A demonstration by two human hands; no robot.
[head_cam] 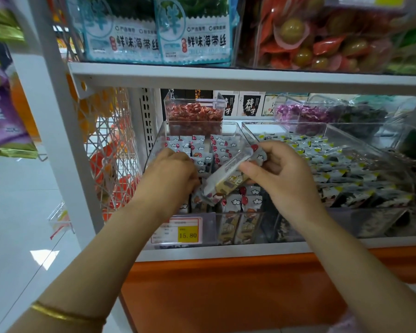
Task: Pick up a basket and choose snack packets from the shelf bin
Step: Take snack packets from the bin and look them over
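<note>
A clear plastic shelf bin (159, 138) holds several small white snack packets (222, 144) printed with clouds and red shapes. My right hand (281, 174) pinches a long white and tan snack packet (228, 181) above the bin, tilted down to the left. My left hand (173, 174) reaches into the bin's left side with curled fingers; whether it holds a packet is hidden by the back of the hand. No basket is in view.
A second clear bin (341, 133) of dark and white packets sits to the right. Smaller tubs of red candies (193, 114) and purple sweets (296, 112) stand behind. A yellow price tag (187, 234) reads 15.80. The upper shelf (226, 75) overhangs. White floor lies left.
</note>
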